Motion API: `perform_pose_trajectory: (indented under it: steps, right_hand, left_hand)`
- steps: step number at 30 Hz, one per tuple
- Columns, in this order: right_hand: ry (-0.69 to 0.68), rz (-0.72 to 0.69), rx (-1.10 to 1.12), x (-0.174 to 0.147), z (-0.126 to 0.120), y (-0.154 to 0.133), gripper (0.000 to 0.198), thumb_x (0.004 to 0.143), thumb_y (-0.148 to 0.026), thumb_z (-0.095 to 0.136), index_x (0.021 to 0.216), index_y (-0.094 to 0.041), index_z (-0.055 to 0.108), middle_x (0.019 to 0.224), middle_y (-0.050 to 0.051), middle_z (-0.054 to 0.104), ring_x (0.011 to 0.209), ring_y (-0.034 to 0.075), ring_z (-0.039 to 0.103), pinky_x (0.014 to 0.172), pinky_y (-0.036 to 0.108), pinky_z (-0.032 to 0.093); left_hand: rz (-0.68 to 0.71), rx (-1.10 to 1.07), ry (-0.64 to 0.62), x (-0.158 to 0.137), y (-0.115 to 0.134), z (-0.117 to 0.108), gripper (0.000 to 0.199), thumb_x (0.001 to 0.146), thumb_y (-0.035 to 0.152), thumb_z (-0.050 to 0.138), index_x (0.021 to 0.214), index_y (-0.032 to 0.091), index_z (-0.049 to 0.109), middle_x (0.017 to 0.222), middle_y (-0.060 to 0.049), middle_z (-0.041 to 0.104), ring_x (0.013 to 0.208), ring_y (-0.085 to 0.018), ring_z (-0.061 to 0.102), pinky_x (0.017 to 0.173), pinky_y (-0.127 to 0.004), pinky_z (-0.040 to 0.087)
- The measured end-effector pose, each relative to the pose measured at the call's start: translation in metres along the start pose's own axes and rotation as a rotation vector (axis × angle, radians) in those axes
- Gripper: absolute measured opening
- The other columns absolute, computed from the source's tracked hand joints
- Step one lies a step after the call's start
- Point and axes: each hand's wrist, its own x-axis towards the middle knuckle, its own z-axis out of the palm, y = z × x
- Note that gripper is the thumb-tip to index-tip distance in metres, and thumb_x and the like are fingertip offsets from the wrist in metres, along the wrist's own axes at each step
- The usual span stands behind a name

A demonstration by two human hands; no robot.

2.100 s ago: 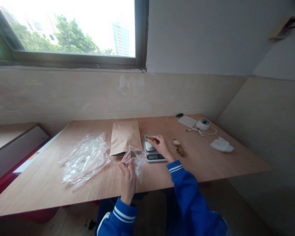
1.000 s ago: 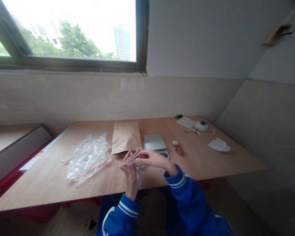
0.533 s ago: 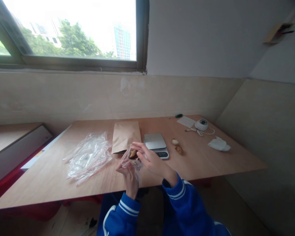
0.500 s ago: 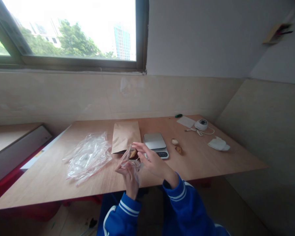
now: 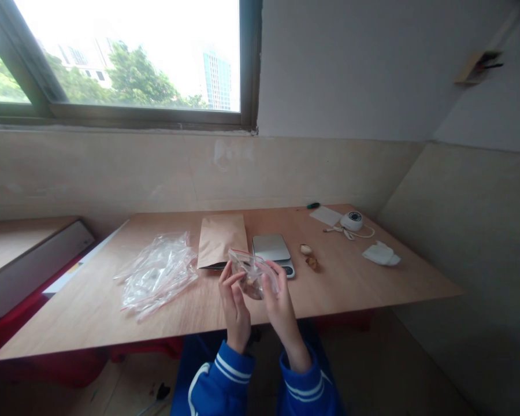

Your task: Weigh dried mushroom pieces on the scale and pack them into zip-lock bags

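Observation:
Between my two hands is a clear zip bag [image 5: 255,271] with a red strip along its top and brownish pieces inside. My left hand [image 5: 234,309] grips its left side, and my right hand [image 5: 281,300] pinches its right side near the top. Just behind the bag stands a kitchen scale [image 5: 270,247] with a bare metal plate, its display partly covered by the bag and my right hand. A brown paper bag [image 5: 222,237] lies behind my left hand, its dark opening toward me.
A heap of clear zip bags [image 5: 158,277] lies to the left. Right of the scale are a pale round piece [image 5: 305,249] and a brown piece [image 5: 312,263]. Farther right are a white camera [image 5: 351,221] with its cable, a crumpled tissue [image 5: 381,253], white paper [image 5: 326,216] and a green-handled tool [image 5: 313,205].
The zip bag has gone from tilted and gaping to upright between both hands. My right hand has come down from above its mouth to take its right side.

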Motion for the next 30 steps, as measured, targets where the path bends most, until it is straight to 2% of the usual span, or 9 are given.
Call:
perform_pose_trajectory:
  steps: [3,6,8,10,13,18,22,26,30]
  right_hand:
    - [0.060,0.033,0.037,-0.008,-0.013,-0.004,0.032,0.085,-0.045,0.052,0.106,-0.022,0.046,0.115,0.012,0.062,0.104,0.024,0.061,0.089,0.038,0.050]
    - [0.032,0.056,0.118,-0.016,-0.020,-0.007,0.028,0.085,-0.046,0.052,0.100,-0.023,0.047,0.109,0.010,0.064,0.099,0.023,0.063,0.087,0.039,0.051]
    - [-0.046,0.054,0.139,-0.017,-0.023,-0.010,0.025,0.084,-0.045,0.054,0.096,-0.024,0.048,0.108,0.008,0.065,0.100,0.022,0.063,0.089,0.038,0.049]
    - [-0.088,0.043,0.079,-0.016,-0.028,-0.012,0.024,0.082,-0.045,0.058,0.089,-0.022,0.052,0.102,0.007,0.067,0.096,0.021,0.064,0.088,0.037,0.048]
    - [-0.067,0.057,-0.072,-0.012,-0.043,-0.012,0.029,0.077,-0.046,0.064,0.079,-0.019,0.058,0.084,0.006,0.071,0.083,0.022,0.067,0.079,0.033,0.049]
    - [-0.076,0.143,-0.065,-0.011,-0.062,-0.007,0.033,0.072,-0.047,0.069,0.081,-0.016,0.065,0.070,0.006,0.071,0.069,0.023,0.069,0.067,0.031,0.050]
    - [-0.004,0.140,-0.011,-0.012,-0.061,-0.005,0.034,0.071,-0.046,0.070,0.083,-0.015,0.067,0.080,0.008,0.073,0.066,0.022,0.068,0.067,0.033,0.051]
    - [0.127,0.114,0.052,-0.011,-0.056,-0.001,0.035,0.071,-0.045,0.070,0.085,-0.014,0.067,0.079,0.008,0.073,0.064,0.019,0.066,0.068,0.033,0.052]
    - [0.219,0.083,0.056,-0.009,-0.051,0.001,0.038,0.073,-0.051,0.066,0.085,-0.015,0.068,0.079,0.008,0.073,0.063,0.018,0.066,0.067,0.032,0.052]
  left_hand:
    - [-0.151,-0.044,0.013,0.013,0.001,-0.011,0.042,0.086,0.042,0.050,0.121,0.021,0.047,0.136,-0.012,0.043,0.128,-0.024,0.040,0.104,-0.041,0.033]
    - [-0.315,-0.192,-0.220,0.024,0.001,-0.017,0.041,0.085,0.046,0.049,0.116,0.020,0.054,0.118,-0.009,0.059,0.112,-0.022,0.054,0.094,-0.035,0.043]
    - [-0.316,-0.201,-0.314,0.027,0.003,-0.019,0.036,0.085,0.047,0.048,0.103,0.019,0.061,0.104,-0.007,0.065,0.101,-0.021,0.059,0.088,-0.031,0.046]
    - [-0.276,-0.129,-0.263,0.028,0.006,-0.022,0.032,0.084,0.046,0.049,0.091,0.019,0.064,0.089,-0.004,0.067,0.087,-0.018,0.062,0.079,-0.027,0.048]
    - [-0.246,0.008,-0.201,0.027,0.012,-0.027,0.033,0.083,0.048,0.050,0.078,0.018,0.065,0.070,-0.001,0.064,0.067,-0.015,0.059,0.063,-0.023,0.047]
    - [-0.244,0.084,-0.323,0.026,0.019,-0.036,0.032,0.079,0.049,0.055,0.080,0.018,0.064,0.055,0.002,0.054,0.045,-0.010,0.045,0.042,-0.018,0.034]
    - [-0.249,0.077,-0.219,0.020,0.025,-0.035,0.032,0.082,0.050,0.050,0.085,0.020,0.061,0.049,0.005,0.045,0.042,-0.009,0.041,0.040,-0.018,0.031]
    - [-0.257,0.093,-0.065,0.010,0.030,-0.032,0.033,0.084,0.050,0.047,0.087,0.020,0.061,0.056,0.004,0.048,0.049,-0.010,0.046,0.046,-0.018,0.037]
    - [-0.318,0.041,-0.029,0.004,0.032,-0.031,0.034,0.081,0.053,0.051,0.086,0.020,0.059,0.055,0.005,0.049,0.046,-0.009,0.046,0.043,-0.018,0.035]
